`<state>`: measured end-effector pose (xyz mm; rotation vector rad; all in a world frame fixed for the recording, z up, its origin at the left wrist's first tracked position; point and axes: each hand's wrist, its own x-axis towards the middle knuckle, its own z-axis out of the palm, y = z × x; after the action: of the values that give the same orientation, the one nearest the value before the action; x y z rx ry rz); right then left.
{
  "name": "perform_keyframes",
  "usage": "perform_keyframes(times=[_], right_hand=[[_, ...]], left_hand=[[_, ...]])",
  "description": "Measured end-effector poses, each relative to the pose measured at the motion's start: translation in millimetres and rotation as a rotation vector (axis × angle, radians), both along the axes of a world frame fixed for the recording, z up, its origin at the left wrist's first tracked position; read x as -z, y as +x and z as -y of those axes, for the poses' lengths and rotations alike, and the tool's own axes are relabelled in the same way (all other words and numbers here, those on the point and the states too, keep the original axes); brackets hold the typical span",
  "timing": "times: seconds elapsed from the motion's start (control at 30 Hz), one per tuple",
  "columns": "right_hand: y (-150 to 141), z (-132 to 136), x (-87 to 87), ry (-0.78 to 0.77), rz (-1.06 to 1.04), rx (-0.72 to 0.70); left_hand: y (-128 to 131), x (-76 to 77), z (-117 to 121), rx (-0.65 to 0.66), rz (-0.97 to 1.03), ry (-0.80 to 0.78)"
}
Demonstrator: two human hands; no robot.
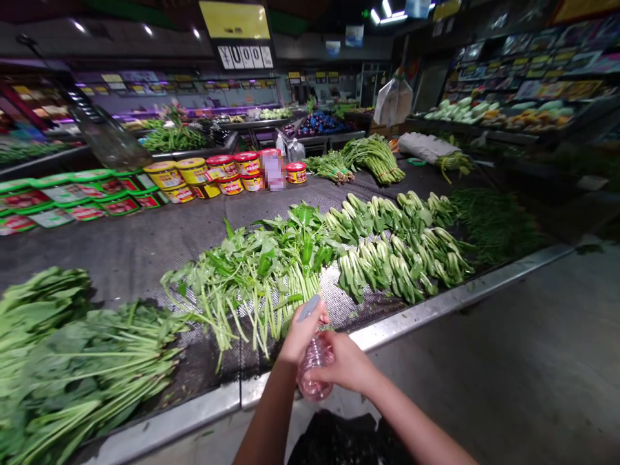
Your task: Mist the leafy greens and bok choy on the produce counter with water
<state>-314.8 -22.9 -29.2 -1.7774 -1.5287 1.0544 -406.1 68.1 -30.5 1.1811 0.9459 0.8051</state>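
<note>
A spray bottle (pixel 314 369) with a clear, pinkish ribbed body and a grey head is held upright in front of me, above the stall's metal edge. My left hand (pixel 304 329) is closed around its grey top. Lower down, my right hand (pixel 346 363) wraps the body from the right side, thumb across the front. Just beyond the bottle lie long-stemmed leafy greens (pixel 261 258), their stems pointing at me. To their right, small bok choy (pixel 402 258) lie in two rows and look wet. My left fingertips are partly hidden.
Large leafy greens (pixel 97 361) lie at the left front. Stacked tubs (pixel 87 194) with green, yellow and red lids line the back. Bundled long beans (pixel 372 158) and a wrapped bundle (pixel 429 150) lie behind. A metal rim (pixel 416 316) borders the stall, and a price sign (pixel 237 32) hangs above.
</note>
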Motion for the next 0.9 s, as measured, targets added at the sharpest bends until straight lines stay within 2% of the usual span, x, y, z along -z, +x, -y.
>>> perform_keyframes(times=[0.17,0.33,0.63,0.8,0.9], right_hand=[[40.2,10.9,-4.9,0.032,0.015,-0.055],[86.1,27.8,-10.5,0.050,-0.060,-0.102],[160.6,51.7,-11.0,0.164,-0.115,-0.188],[189.3,57.4,-13.8,0.196,-0.068,-0.212],[199.4,58.1,-17.6,0.235,-0.049,-0.192]], left_hand=[[31.0,-5.1,16.9,-0.093,0.009,-0.001],[71.8,-9.2,34.8,-0.149,0.000,0.022],[138.1,-15.3,67.6,-0.375,0.057,0.130],[168.0,-25.2,81.4,-0.525,0.085,0.136],[178.9,-34.4,85.3,-0.571,0.118,0.133]])
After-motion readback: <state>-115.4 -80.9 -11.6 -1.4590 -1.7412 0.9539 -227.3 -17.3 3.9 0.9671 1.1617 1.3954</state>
